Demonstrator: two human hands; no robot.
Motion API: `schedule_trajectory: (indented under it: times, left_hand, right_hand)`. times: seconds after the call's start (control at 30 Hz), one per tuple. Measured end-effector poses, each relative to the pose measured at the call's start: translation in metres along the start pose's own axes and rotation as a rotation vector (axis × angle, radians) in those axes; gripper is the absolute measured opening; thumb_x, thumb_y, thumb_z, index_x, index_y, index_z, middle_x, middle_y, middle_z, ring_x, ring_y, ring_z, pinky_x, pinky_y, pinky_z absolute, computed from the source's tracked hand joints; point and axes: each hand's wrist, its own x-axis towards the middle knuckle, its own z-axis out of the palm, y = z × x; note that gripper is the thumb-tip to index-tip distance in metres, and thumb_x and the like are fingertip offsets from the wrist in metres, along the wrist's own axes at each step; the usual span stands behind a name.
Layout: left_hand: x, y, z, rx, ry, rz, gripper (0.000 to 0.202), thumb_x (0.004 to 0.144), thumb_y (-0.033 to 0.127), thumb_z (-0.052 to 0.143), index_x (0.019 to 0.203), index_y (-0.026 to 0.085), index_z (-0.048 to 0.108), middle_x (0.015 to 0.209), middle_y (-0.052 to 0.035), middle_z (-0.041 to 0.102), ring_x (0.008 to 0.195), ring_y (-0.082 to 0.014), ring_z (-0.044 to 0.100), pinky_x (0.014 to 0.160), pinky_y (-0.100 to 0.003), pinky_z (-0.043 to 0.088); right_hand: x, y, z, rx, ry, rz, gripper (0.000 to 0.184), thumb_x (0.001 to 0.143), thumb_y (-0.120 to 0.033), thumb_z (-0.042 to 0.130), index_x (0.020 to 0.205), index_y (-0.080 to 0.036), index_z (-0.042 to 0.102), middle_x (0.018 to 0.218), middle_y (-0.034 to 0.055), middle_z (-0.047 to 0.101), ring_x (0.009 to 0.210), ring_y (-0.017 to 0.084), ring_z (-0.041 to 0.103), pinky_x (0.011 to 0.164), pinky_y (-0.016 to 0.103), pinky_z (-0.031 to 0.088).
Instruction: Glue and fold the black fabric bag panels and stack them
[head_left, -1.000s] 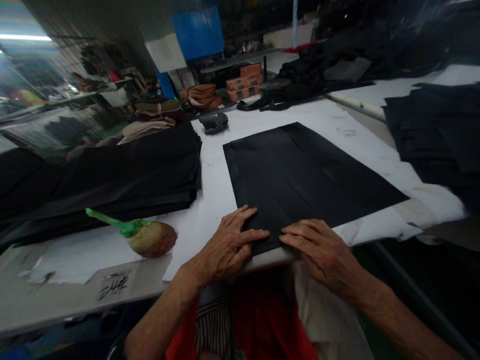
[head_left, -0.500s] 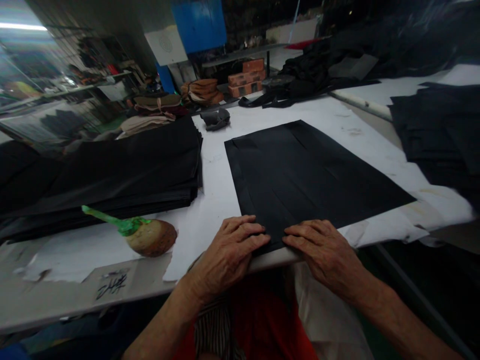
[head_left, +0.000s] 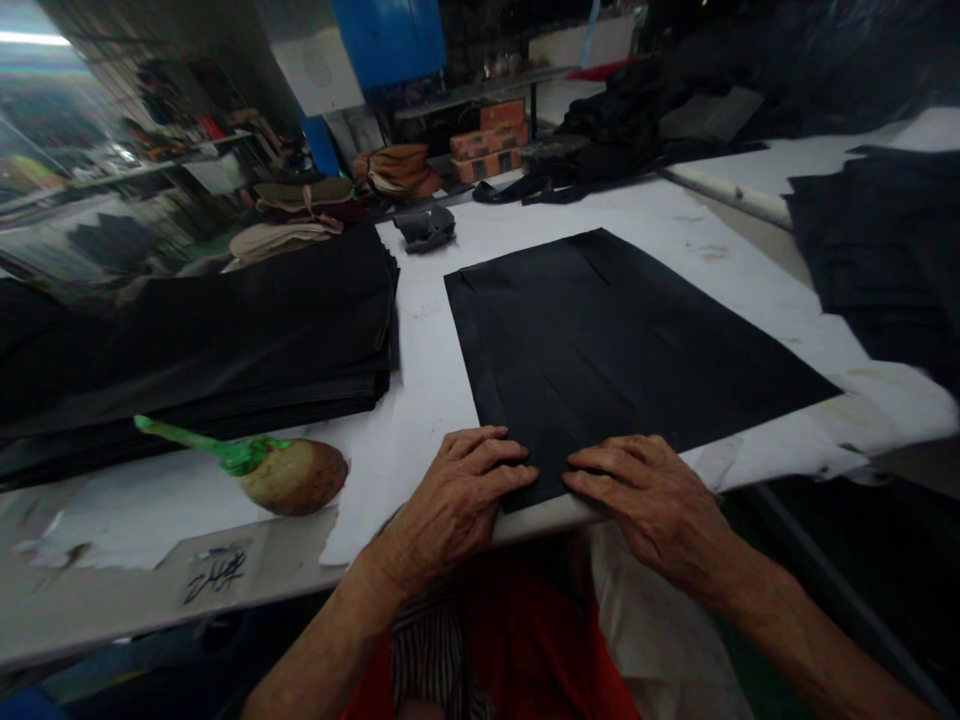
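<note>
A flat black sheet of fabric (head_left: pixel 615 340) lies on the white table (head_left: pixel 427 400) in front of me. My left hand (head_left: pixel 457 500) rests on its near left corner with fingers bent and pressed down. My right hand (head_left: pixel 645 500) lies beside it on the near edge, fingers stretched flat on the sheet. The fingertips of both hands almost meet at the table's front edge.
A thick stack of black sheets (head_left: pixel 217 340) lies to the left. A brown rounded object with a green handle (head_left: pixel 277 470) sits near the front left. More black fabric (head_left: pixel 885 240) lies at the right. Folded tan pieces (head_left: pixel 397 170) and boxes (head_left: pixel 487 150) stand at the back.
My left hand has drawn back toward the near edge and its fingers have curled. The right hand has barely moved.
</note>
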Motion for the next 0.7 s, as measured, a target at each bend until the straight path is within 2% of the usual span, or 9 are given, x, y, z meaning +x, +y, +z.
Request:
schedule_trajectory:
  times: [0.23,0.4,0.47,0.57,0.7]
  left_hand:
    - [0.0007,-0.0008,-0.002,-0.024,0.04,0.002,0.038,0.085,0.004,0.041,0.107,0.026,0.062,0.113,-0.0017,0.06,0.121,-0.0202,0.041,0.1,-0.041,0.037]
    - [-0.003,-0.0063,-0.0031,-0.115,0.289,-0.08,0.038,0.083,0.001,0.035,0.098,0.022,0.063,0.106,-0.0035,0.062,0.112,-0.0187,0.048,0.095,-0.041,0.041]
    - [-0.0048,-0.0077,-0.0021,-0.111,0.33,-0.102,0.04,0.082,-0.001,0.034,0.099,0.022,0.062,0.106,-0.0036,0.061,0.111,-0.0187,0.049,0.094,-0.041,0.042]
    - [-0.0065,-0.0074,-0.0004,-0.086,0.29,-0.045,0.04,0.081,-0.001,0.036,0.102,0.023,0.061,0.107,-0.0036,0.06,0.112,-0.0191,0.047,0.094,-0.041,0.041]
    - [-0.0053,-0.0039,-0.0002,-0.02,0.146,0.002,0.043,0.081,-0.001,0.039,0.109,0.025,0.06,0.111,-0.003,0.058,0.116,-0.0193,0.042,0.098,-0.039,0.037]
  right_hand:
    - [0.0008,-0.0002,0.0001,0.006,0.003,0.002,0.034,0.088,-0.004,0.039,0.108,-0.021,0.059,0.112,0.0042,0.063,0.097,0.022,0.051,0.08,0.04,0.038]
    - [0.0,0.0006,0.0008,-0.017,-0.007,0.004,0.036,0.086,-0.004,0.038,0.109,-0.022,0.06,0.111,0.0047,0.063,0.095,0.022,0.052,0.08,0.041,0.039]
    - [-0.0004,0.0015,0.0014,-0.03,-0.007,-0.001,0.037,0.085,-0.004,0.039,0.108,-0.022,0.061,0.111,0.0049,0.064,0.095,0.022,0.053,0.08,0.04,0.04]
    - [-0.0004,0.0022,0.0017,-0.035,-0.002,-0.008,0.036,0.084,-0.005,0.04,0.108,-0.023,0.062,0.11,0.0047,0.064,0.094,0.022,0.054,0.08,0.04,0.04]
    - [0.0001,0.002,0.0015,-0.034,-0.003,-0.013,0.035,0.085,-0.005,0.04,0.108,-0.022,0.061,0.11,0.0044,0.064,0.095,0.022,0.053,0.079,0.04,0.04]
